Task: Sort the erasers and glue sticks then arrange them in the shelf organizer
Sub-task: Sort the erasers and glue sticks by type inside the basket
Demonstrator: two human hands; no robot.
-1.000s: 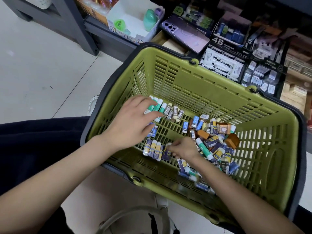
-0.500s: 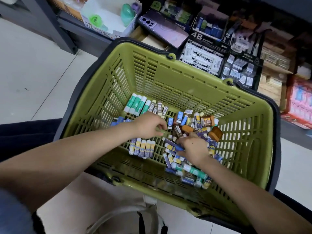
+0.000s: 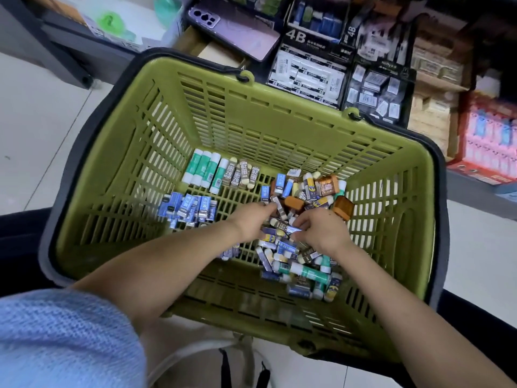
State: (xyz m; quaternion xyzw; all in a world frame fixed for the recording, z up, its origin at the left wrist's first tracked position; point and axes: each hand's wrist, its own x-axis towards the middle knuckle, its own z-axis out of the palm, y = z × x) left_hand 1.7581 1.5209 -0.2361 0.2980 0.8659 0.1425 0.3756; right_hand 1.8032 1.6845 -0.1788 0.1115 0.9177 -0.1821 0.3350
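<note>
Okay, both hands are down in the green basket (image 3: 223, 113), mid-floor. L hand (image 3: 251, 222) has its fingers dug into the mixed pile (image 3: 307, 191) at its 1 o'clock; can't tell if they hold anything. R hand (image 3: 321, 229), just beside it, curls thumb & fingers round a blue-wrapped eraser (image 3: 291, 229) at its 9 o'clock. The pile of erasers & glue sticks runs from 12 round to 5 o'clock of the hands, up to the R wall. Sorted rows lie apart: green glue sticks (image 3: 205, 170) and 2B erasers (image 3: 242, 175) at 11 by the far wall, blue erasers (image 3: 190, 208) at 9. Pale floor tiles (image 3: 33, 121) flank the basket. Shelf organizer (image 3: 307, 71) w/ 4B boxes is at 12 past the rim, phone (image 3: 232, 29) at 11. There's bare slatted bottom btwn rows and pile.
</note>
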